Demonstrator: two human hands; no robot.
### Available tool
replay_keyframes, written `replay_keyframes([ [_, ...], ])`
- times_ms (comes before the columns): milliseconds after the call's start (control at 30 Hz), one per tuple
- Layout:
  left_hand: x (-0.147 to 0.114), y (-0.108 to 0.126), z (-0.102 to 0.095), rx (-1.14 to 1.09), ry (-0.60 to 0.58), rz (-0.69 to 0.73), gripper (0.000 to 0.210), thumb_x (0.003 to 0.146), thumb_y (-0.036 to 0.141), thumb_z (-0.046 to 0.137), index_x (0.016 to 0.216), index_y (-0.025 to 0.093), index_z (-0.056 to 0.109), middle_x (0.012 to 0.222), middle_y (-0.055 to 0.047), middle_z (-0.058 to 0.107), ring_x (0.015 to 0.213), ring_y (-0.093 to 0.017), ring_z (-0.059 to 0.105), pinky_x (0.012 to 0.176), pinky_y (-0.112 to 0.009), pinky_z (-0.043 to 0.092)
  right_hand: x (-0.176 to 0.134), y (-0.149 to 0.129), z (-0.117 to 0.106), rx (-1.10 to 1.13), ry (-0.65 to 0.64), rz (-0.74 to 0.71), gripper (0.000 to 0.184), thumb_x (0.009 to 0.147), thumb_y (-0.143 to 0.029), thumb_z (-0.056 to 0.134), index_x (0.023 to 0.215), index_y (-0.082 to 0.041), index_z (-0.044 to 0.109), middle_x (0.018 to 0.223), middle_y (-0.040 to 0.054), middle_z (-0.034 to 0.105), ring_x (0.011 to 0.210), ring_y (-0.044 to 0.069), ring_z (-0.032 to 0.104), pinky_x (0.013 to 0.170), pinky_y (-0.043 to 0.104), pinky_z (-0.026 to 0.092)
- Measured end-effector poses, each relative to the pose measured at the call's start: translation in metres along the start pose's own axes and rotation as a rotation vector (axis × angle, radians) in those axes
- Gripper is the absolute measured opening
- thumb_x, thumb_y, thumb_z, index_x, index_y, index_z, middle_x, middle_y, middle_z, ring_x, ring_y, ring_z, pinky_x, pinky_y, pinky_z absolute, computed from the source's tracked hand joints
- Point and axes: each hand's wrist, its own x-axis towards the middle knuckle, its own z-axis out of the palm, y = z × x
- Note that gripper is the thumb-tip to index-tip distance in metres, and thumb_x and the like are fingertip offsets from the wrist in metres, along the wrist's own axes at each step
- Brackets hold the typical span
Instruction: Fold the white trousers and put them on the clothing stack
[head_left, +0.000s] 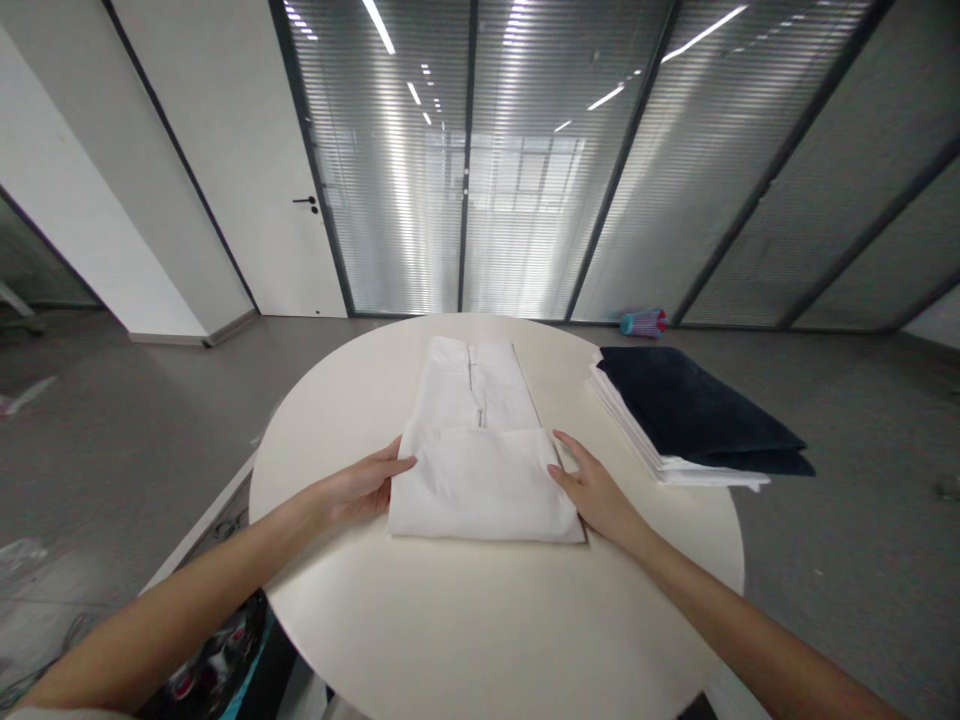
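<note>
A white shirt (480, 450) lies folded on the round white table (450, 620), its near part doubled over the button placket. My left hand (365, 484) rests flat against the fold's left edge, fingers together. Touching the right edge of the fold is my right hand (592, 488), also flat with fingers extended. Neither hand grips the cloth.
A stack of folded garments (697, 420), dark navy on top of white ones, sits at the table's right side. A teal and pink bottle (643, 322) lies on the floor by the glass wall. A dark bag (217, 660) is under the table's left edge.
</note>
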Motion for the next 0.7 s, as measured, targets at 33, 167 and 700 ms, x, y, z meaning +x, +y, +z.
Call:
replay_keyframes([
  [33, -0.002, 0.0, 0.001, 0.007, -0.004, 0.006, 0.079, 0.087, 0.032, 0.074, 0.154, 0.028, 0.032, 0.141, -0.013, 0.059, 0.121, -0.028, 0.063, 0.102, -0.042, 0.052, -0.003, 0.0, -0.001, 0.023, -0.007, 0.008, 0.078, 0.089, -0.05, 0.052, 0.154, -0.012, 0.033, 0.051, -0.0052, 0.049, 0.044, 0.018, 0.049, 0.05, 0.029, 0.038],
  [167, -0.011, 0.002, 0.007, 0.072, -0.054, 0.015, 0.088, 0.082, 0.023, 0.078, 0.155, 0.029, 0.029, 0.147, -0.014, 0.053, 0.129, -0.03, 0.058, 0.106, -0.044, 0.049, -0.022, -0.001, -0.002, 0.153, -0.073, 0.003, 0.084, 0.09, -0.054, 0.053, 0.157, -0.016, 0.02, 0.061, -0.0017, 0.06, 0.054, 0.02, 0.058, 0.052, 0.028, 0.041],
  [700, -0.008, -0.003, 0.014, -0.241, -0.279, 0.044, 0.08, 0.089, 0.068, 0.05, 0.143, 0.009, 0.049, 0.126, -0.021, 0.068, 0.121, -0.038, 0.062, 0.108, -0.053, 0.039, -0.036, 0.003, 0.011, 0.11, 0.071, -0.106, 0.057, 0.096, -0.045, 0.046, 0.147, -0.02, 0.039, 0.063, -0.0019, 0.052, 0.052, 0.019, 0.051, 0.05, 0.029, 0.04],
])
